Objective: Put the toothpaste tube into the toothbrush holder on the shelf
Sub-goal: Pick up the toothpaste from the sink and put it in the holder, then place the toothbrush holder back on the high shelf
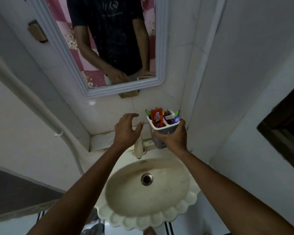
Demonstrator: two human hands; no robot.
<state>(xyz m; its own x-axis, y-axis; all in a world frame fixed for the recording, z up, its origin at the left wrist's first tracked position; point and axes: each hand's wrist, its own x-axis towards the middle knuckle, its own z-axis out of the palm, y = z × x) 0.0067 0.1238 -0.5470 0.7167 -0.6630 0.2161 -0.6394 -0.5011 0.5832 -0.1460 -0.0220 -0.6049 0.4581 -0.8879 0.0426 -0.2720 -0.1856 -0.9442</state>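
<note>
above sink (148, 192), right hand (174, 138) clasps toothbrush holder (161, 133) containing toothpaste tube (157, 117).

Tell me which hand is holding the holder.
The right hand: it grips the white holder from below, toothpaste inside. The left hand is open and empty beside it.

We're in a dim little bathroom with pale tiled walls (168, 53) meeting in a corner. A white-framed mirror (98, 48) hangs over a cream scalloped sink (185, 206) with a metal drain (146, 179) and a stubby tap (139, 146). A white pipe (41, 106) runs down the left wall; a dark opening (285, 129) sits on the right.
</note>
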